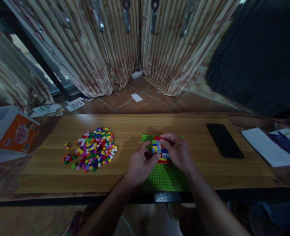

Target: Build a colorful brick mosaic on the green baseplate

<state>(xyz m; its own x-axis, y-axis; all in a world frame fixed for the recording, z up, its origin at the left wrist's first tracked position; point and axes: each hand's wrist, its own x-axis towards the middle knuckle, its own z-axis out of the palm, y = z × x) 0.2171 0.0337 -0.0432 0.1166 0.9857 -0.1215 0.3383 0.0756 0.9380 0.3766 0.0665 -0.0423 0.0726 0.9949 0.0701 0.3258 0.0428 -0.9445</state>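
A green studded baseplate point(168, 178) lies near the table's front edge. On its upper part is a flat panel of building bricks point(163, 151) in red, blue, yellow and white rows, partly hidden by my fingers. My left hand point(139, 164) is at the panel's left side, thumb pressed on its lower edge and index finger bent near the upper left. From the right, my right hand point(179, 151) grips the panel, thumb on the top face and fingers curled over the far edge. Whether the panel is attached to the baseplate, I cannot tell.
Loose bricks point(96, 149) of many colours form a pile on the wooden table point(127, 121), left of the baseplate. A black phone-like slab point(225, 140) lies at the right. Beyond the table are a clear plastic box point(2, 114) at left and papers point(269, 146) at right.
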